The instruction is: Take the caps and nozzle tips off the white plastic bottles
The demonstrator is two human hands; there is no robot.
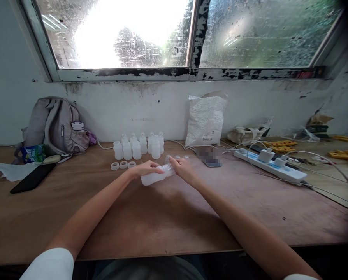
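Note:
A frosted white baby bottle (152, 179) lies tilted above the table, its base toward the left and its neck toward the right. My left hand (146, 168) is closed round its body, thumb on top. At the neck end, the fingers of my right hand (185, 170) pinch the bottle's clear top (168, 168), which they partly cover. Behind my left hand stand several upright baby bottles (136, 150) with clear tops. One bottle (118, 150) at the left of that group seems to have no top. Three white collar rings (123, 165) lie in front of them.
Small clear pieces (186, 157) lie behind my right hand. A white plastic bag (205, 121) leans on the wall, near a phone-like object (213, 162). To the right runs a power strip (279, 168) with cables. Leftward are a backpack (53, 124) and a black phone (33, 179).

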